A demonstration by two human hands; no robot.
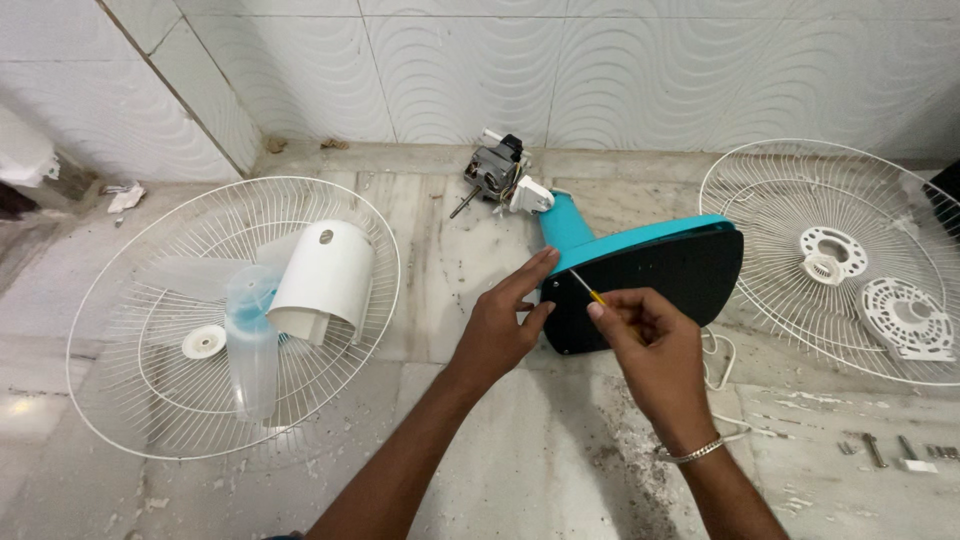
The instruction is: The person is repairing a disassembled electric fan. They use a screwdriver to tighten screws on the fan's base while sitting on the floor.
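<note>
A teal fan base (650, 265) lies tipped on its side on the marble floor, its black underside facing me. My left hand (500, 325) grips the base's near left edge, thumb and fingers around the rim. My right hand (650, 345) holds a thin screwdriver (587, 287) with a yellow handle, its tip against the black underside near the left edge. The teal neck leads up to the bare fan motor (495, 170) with wires and a white fitting.
A white wire grille (130, 330) at the left holds a clear fan blade (250, 340), a white motor cover (325, 280) and a small white cap. A second grille (760, 190) at the right holds white plastic rings. Loose screws (890, 450) lie at the lower right. A white cord (715, 365) trails beneath the base.
</note>
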